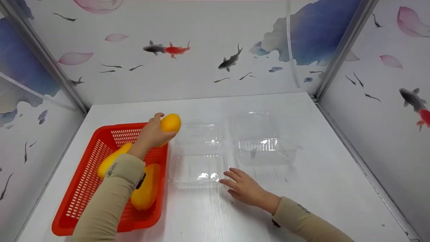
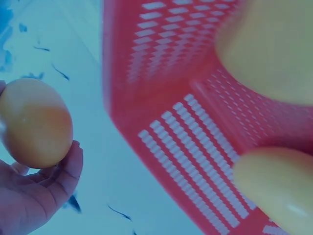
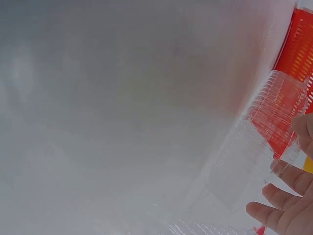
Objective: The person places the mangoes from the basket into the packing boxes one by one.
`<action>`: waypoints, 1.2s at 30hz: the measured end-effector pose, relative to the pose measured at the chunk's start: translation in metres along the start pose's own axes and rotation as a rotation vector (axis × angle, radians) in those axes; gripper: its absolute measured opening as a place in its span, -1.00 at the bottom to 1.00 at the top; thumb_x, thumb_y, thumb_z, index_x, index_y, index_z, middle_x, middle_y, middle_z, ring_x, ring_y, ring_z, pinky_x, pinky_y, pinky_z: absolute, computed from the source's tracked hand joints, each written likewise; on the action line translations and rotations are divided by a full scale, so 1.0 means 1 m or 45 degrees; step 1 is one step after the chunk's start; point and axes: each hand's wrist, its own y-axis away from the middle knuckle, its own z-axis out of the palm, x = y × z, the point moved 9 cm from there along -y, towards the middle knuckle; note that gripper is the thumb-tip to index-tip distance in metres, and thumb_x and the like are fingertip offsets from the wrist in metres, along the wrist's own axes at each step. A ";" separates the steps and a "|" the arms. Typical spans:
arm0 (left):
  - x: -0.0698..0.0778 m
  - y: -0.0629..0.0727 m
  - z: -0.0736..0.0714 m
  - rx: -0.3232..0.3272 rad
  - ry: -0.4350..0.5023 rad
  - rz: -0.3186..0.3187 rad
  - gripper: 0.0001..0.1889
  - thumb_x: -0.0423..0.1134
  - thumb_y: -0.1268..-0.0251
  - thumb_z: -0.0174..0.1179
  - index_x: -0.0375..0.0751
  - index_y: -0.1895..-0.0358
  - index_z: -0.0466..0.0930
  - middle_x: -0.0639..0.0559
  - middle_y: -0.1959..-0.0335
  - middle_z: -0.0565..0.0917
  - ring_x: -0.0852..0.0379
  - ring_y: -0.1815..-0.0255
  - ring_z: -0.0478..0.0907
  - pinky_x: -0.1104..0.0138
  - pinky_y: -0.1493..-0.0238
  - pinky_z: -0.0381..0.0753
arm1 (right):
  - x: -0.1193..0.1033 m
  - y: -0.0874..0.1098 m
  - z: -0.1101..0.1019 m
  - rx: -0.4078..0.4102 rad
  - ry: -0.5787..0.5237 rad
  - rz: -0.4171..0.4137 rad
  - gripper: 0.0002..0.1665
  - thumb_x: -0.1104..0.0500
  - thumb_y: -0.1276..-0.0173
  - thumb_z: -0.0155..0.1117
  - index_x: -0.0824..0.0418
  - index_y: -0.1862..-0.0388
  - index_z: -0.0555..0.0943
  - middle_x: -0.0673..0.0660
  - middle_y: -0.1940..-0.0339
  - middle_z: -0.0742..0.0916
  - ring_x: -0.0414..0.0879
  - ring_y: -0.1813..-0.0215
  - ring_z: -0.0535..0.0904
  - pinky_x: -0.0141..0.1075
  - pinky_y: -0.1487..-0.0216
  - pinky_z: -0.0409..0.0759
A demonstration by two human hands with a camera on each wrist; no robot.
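Observation:
My left hand [image 1: 153,134] grips a yellow mango [image 1: 171,123] over the right rim of the red basket [image 1: 163,188]. In the left wrist view the fingers curl beneath that mango [image 2: 36,122]. Two more mangoes, one at the left [image 1: 112,159] and one at the right [image 1: 146,188], lie inside the basket, partly covered by my left arm. My right hand [image 1: 247,188] is spread with relaxed fingers, its fingertips right at the near corner of an opened clear plastic clamshell box [image 1: 198,168]. The right wrist view shows the fingers beside the clear box wall [image 3: 279,107].
A second clear clamshell box [image 1: 265,151] stands to the right of the first, its lid raised toward the back. White panels printed with fish and petals [image 1: 201,77] enclose the white table [image 1: 336,188] at the back and both sides.

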 end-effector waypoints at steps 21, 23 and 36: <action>0.062 -0.003 0.106 -0.148 -0.027 0.028 -0.26 -0.01 0.07 0.27 -0.18 -0.23 0.21 -0.12 0.07 0.42 -0.03 0.07 0.35 0.17 0.01 0.46 | 0.000 -0.001 0.000 -0.031 -0.005 0.009 -0.47 0.20 -0.05 0.39 0.06 -0.06 0.50 0.16 -0.05 0.58 0.14 -0.13 0.46 -0.08 -0.14 0.44; 0.061 -0.001 0.116 -0.167 -0.052 0.022 -0.27 -0.01 0.06 0.28 -0.19 -0.22 0.23 -0.13 0.08 0.43 -0.04 0.07 0.34 0.17 0.02 0.46 | 0.001 -0.001 0.000 -0.042 -0.007 0.014 -0.46 0.20 -0.05 0.39 0.05 -0.06 0.50 0.16 -0.05 0.58 0.13 -0.14 0.45 -0.08 -0.15 0.44; 0.056 0.014 0.159 -0.291 -0.127 0.042 -0.30 -0.09 0.04 0.31 -0.28 -0.19 0.25 -0.19 0.11 0.42 -0.09 0.09 0.33 0.13 -0.01 0.41 | 0.002 -0.001 0.001 -0.104 -0.093 0.066 -0.48 0.22 -0.12 0.33 0.03 -0.10 0.49 0.18 -0.12 0.53 0.14 -0.19 0.41 -0.08 -0.15 0.44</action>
